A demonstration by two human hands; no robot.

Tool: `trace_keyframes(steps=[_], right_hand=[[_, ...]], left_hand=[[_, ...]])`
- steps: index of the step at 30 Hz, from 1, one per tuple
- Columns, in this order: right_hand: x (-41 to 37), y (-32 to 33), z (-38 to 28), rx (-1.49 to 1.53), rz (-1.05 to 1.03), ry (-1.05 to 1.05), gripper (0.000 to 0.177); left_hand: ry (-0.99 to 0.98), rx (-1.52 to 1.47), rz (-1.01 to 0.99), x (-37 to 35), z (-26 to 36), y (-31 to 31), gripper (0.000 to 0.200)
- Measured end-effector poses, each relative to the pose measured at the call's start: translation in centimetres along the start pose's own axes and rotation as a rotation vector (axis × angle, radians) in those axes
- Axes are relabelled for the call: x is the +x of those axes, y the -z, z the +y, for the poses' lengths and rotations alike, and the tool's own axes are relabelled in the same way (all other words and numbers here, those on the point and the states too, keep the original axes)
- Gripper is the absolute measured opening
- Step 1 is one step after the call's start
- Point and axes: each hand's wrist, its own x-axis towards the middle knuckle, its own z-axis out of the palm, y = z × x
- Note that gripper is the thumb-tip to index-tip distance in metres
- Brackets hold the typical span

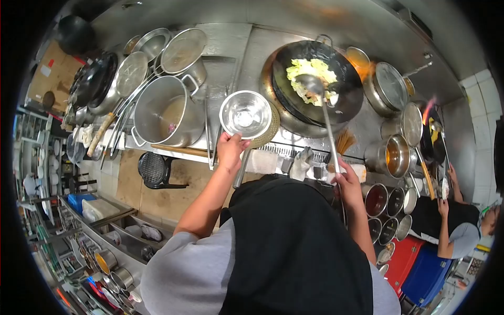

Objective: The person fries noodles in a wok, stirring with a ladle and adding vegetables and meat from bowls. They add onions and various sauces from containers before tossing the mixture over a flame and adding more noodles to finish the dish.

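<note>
My left hand (232,149) grips the near rim of a shiny metal bowl (244,114), which looks empty and is over a perforated ladle (266,131). Its handle runs down beside my wrist. My right hand (347,181) is closed on the long handle of a ladle (331,131). The ladle's round head rests in a black wok (346,84), on top of pale yellow-green leafy food (312,68) with small pinkish pieces.
A deep two-handled pot (157,107) and strainers (184,51) stand left of the wok. Right of it are metal pots (388,86) and several sauce containers (376,199). A co-worker (464,239) works at another wok on the far right, near a flame.
</note>
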Motion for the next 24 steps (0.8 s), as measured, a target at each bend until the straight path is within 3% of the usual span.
trace_keyframes(steps=[1, 5, 8, 11, 13, 15, 17, 21, 24], right_hand=[[0.1, -0.3, -1.3, 0.013, 0.0, -0.089, 0.055], [0.0, 0.3, -1.2, -0.202, 0.086, 0.192, 0.057], [-3.1, 2.8, -1.1, -0.112, 0.038, 0.22, 0.058], [-5.1, 4.8, -2.6, -0.031, -0.03, 0.113, 0.06], [-4.1, 5.9, -3.9, -0.134, -0.106, 0.006, 0.06], [0.1, 7.1, -1.8, -0.091, -0.142, -0.026, 0.059], [4.7, 7.3, -0.2, 0.326, -0.095, -0.033, 0.057], [12.8, 6.0, -2.3, 0.383, 0.033, 0.094, 0.055], [19.2, 6.7, -3.3, 0.241, 0.099, 0.128, 0.058]], left_hand=[[0.014, 0.004, -0.018, -0.2, -0.2, -0.1, 0.013], [0.01, 0.013, -0.069, -1.2, -0.6, -1.4, 0.011], [-0.018, 0.008, -0.022, -2.1, -1.1, -2.7, 0.01], [-0.001, 0.003, 0.008, -3.4, -2.3, -3.9, 0.008], [0.007, 0.01, 0.016, -4.3, -3.4, -4.7, 0.007], [0.039, 0.031, -0.004, -5.6, -4.6, -5.8, 0.008], [0.051, -0.017, 0.026, -7.6, -4.9, -7.8, 0.007], [0.018, -0.036, 0.085, -11.8, -5.6, -10.0, 0.008], [-0.016, -0.037, 0.127, -13.8, -6.9, -9.4, 0.008]])
